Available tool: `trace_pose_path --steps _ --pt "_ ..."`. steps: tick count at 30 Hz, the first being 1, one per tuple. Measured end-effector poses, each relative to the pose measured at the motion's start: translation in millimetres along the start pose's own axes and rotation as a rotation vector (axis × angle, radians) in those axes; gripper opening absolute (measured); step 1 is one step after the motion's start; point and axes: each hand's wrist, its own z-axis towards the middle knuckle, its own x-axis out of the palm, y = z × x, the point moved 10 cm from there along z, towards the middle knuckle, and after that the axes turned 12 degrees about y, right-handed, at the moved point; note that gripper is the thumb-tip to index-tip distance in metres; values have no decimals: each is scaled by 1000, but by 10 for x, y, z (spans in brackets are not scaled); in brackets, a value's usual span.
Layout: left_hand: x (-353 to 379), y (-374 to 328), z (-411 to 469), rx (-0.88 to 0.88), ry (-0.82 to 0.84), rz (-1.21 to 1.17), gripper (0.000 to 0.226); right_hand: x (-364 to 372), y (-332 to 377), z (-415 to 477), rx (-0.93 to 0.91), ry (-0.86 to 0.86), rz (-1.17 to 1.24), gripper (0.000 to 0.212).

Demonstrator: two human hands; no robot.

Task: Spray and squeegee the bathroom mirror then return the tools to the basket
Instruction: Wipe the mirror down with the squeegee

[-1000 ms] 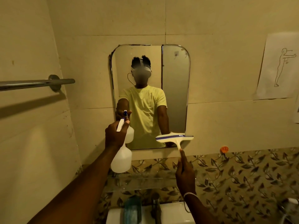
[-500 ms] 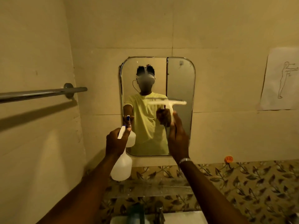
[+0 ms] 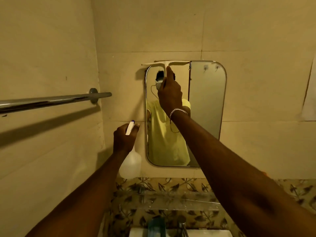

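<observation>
right hand (image 3: 170, 93) grips squeegee (image 3: 165, 63) at mirror (image 3: 206, 108) top edge. left hand (image 3: 124, 137) clenched round spray bottle (image 3: 130, 164), contents unclear. towel bar (image 3: 54, 100) left; glass shelf (image 3: 171, 199) below.

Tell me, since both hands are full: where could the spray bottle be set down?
The glass shelf under the mirror looks bare. Below, the sink rim is crowded around the tap.

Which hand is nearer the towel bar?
Left. The left hand with the spray bottle is just right of the towel bar; the right hand is farther, at the mirror.
</observation>
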Motion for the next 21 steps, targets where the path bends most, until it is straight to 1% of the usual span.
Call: trace_pose_path --steps 3,5,8,10,12,15,16,18,20,21 --pt "-67 69 22 8 -19 -3 43 245 -231 -251 -6 10 -24 58" --pt "-79 114 29 -4 -19 -5 41 455 -488 -574 2 48 -56 59" --pt "-76 143 27 -28 -21 14 51 801 -960 -1228 62 122 -78 62" --pt "-57 141 12 -27 -15 17 53 996 -1238 -1711 96 147 -111 63" --pt "-32 153 -5 -21 -6 19 47 1164 -1485 -2185 137 167 -130 64" --pt "-10 179 -41 -21 4 15 43 1352 -1850 -2846 228 233 -184 73" --pt "-11 186 -55 -23 4 17 43 1400 -1979 -3059 267 277 -177 73" --pt "-23 201 -87 -24 2 26 44 1435 -2219 -3459 372 362 -125 65" --pt "-22 230 -110 -23 6 33 44 1370 -2371 -3735 460 367 -80 61" --pt "-16 247 -115 -20 10 27 43 1322 -2373 -3768 455 352 -96 60"
